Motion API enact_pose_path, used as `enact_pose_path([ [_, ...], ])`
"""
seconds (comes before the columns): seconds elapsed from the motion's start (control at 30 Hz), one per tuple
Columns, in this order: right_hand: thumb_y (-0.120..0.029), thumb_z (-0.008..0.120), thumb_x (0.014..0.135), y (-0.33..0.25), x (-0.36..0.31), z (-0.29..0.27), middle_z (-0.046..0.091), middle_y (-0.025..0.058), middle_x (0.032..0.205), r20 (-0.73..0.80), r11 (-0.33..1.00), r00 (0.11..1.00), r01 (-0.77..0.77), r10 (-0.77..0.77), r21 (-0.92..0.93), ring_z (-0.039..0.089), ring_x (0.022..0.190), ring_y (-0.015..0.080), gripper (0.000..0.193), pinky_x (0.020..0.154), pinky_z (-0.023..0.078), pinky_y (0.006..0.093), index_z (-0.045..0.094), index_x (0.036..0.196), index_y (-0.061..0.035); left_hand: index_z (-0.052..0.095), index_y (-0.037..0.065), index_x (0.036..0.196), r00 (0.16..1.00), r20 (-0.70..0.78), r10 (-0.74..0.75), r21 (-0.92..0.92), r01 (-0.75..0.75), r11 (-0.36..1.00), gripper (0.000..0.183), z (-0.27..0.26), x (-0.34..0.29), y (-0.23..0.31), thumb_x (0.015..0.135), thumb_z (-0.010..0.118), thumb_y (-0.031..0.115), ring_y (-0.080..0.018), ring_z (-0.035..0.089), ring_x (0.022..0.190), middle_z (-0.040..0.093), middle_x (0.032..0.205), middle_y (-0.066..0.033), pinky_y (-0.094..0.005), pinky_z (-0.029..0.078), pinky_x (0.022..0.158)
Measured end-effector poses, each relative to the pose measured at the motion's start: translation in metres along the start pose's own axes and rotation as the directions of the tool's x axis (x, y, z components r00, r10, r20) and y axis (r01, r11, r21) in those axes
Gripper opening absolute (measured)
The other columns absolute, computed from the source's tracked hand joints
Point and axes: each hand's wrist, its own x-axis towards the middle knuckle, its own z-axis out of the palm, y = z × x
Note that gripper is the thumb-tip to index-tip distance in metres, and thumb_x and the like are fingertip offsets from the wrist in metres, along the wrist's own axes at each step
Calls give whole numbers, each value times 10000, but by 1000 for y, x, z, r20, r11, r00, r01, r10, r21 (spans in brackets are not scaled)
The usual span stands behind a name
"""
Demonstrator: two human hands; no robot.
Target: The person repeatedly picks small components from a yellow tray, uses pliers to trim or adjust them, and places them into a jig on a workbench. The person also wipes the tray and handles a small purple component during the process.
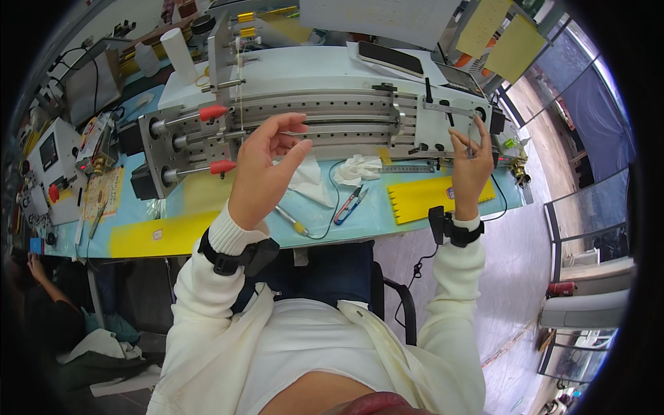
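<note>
A long metal linear-rail machine (332, 109) stretches across the bench, with red-tipped cylinders (213, 112) at its left end. My left hand (268, 162) hovers in front of the rails near that end. Its fingers are half bent and apart from the thumb, and nothing shows between them. Over the white plate (434, 124) at the machine's right end is my right hand (472, 162), fingers raised and apart near the small metal arm (453, 108) and a black lever. No held thing can be made out there. Black straps with small boxes circle both wrists.
Before the machine lie crumpled white tissue (358, 168), blue-handled snips (351, 205), a pen-like tool with a cord (290, 220), a steel ruler (408, 169) and yellow strips (432, 197). A phone (389, 58) rests behind. Another person's arm (50, 282) shows at far left.
</note>
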Motion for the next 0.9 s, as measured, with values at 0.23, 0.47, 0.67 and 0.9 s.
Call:
enact_pose_path([
  [0.23,-24,679,926,-4,8,10,767,42,1004,29,955,995,88,-100,283,574,746,33,480,663,451,197,547,1384,-78,634,32,1124,967,-246,59,33,-53,998,243,-48,-24,-2,892,705,26,-87,595,949,594,1096,-15,-231,506,818],
  [0.47,-23,668,936,-19,13,31,753,46,1044,39,973,978,199,-205,114,586,802,45,428,683,457,194,570,1350,-67,633,57,1011,920,-384,80,92,-47,995,169,-76,-28,-1,867,720,74,-96,596,860,502,1117,-46,-242,503,760],
  [0.67,-22,659,944,-34,10,29,741,49,1079,45,966,968,242,-247,95,597,851,55,385,701,463,192,590,1321,-57,634,53,1002,913,-401,79,106,-39,994,166,-82,-27,-15,860,717,73,-109,607,845,498,1131,-59,-257,508,770],
  [0.9,-21,649,954,-46,3,30,727,53,1119,80,960,960,259,-268,103,609,907,67,336,721,469,190,614,1287,-45,650,27,956,959,-281,-42,-145,0,989,160,-78,-7,-16,825,740,47,-132,631,832,512,1157,-70,-274,528,749],
])
